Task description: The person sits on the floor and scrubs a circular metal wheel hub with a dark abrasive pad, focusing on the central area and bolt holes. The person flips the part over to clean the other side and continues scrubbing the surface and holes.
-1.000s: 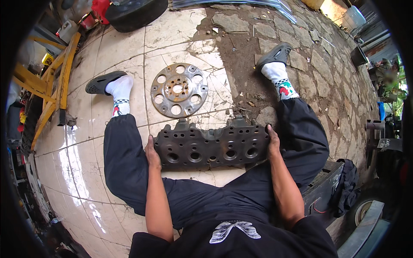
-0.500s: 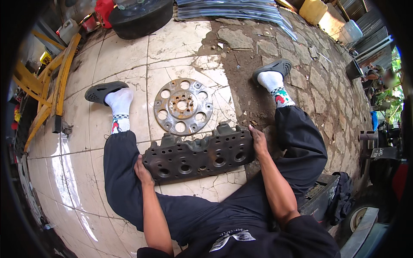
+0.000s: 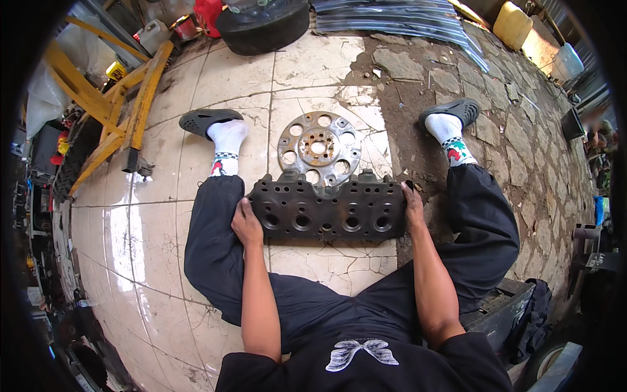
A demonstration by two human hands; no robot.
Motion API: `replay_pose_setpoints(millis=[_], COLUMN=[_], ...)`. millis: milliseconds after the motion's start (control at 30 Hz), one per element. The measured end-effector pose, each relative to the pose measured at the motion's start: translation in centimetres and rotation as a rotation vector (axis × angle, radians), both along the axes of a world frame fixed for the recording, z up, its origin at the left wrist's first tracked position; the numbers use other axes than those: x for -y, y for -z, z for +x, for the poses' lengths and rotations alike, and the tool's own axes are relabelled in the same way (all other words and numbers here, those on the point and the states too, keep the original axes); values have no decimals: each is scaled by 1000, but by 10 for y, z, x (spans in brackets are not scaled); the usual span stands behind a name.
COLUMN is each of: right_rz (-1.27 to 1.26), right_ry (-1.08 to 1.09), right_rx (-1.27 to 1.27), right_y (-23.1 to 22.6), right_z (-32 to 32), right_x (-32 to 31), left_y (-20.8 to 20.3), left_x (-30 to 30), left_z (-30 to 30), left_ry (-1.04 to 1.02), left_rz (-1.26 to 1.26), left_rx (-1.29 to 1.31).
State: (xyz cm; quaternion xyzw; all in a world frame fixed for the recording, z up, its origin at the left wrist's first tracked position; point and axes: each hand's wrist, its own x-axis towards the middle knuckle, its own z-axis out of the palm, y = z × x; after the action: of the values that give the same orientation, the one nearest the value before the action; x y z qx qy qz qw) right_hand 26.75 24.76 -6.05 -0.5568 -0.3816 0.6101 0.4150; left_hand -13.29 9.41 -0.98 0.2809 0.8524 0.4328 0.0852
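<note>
You have levelled the cylinder head [image 3: 326, 209]; half a second ago it sat tilted with its left end nearer you, and now it lies square across the tiled floor [image 3: 150, 235] between your legs, so it looks settled where you want it; your left hand [image 3: 247, 224] grips its left end with fingers wrapped around the edge, your right hand [image 3: 413, 204] clasps the right end likewise; one head, showing four round chambers in a row; one perforated round flywheel plate [image 3: 319, 147] just beyond it; one tyre [image 3: 262, 25] far off; two yellow jacks' beams [image 3: 124, 98] at the left.
</note>
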Motion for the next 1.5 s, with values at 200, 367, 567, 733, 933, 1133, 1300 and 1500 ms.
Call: replay_pose_setpoints(millis=[200, 367, 567, 733, 933, 1133, 1300, 1500], right_rz=[-11, 18, 32, -5, -40, -6, 8, 26], right_ry=[-47, 10, -27, -53, 4, 48, 111, 260], right_rx=[127, 323, 86, -57, -124, -72, 82, 286], right_y=[-11, 1, 11, 6, -8, -34, -7, -22], right_z=[-11, -18, -4, -9, -34, -113, -173, -203], right_x=[-4, -13, -17, -8, 12, 59, 100, 141], left_y=[-17, -22, -76, -67, -46, -58, -57, -70], left_x=[-12, -21, -41, -39, -45, -54, -49, -64], left_z=[-10, -3, 46, 70, 41, -43, -108, -121], left_ry=[40, 47, 386, 585, 552, 608, 718, 844], left_rz=[-186, -338, -369, -274, -277, -424, -390, -414], left_rx=[167, 79, -146, -379, -465, -349, -491, -427])
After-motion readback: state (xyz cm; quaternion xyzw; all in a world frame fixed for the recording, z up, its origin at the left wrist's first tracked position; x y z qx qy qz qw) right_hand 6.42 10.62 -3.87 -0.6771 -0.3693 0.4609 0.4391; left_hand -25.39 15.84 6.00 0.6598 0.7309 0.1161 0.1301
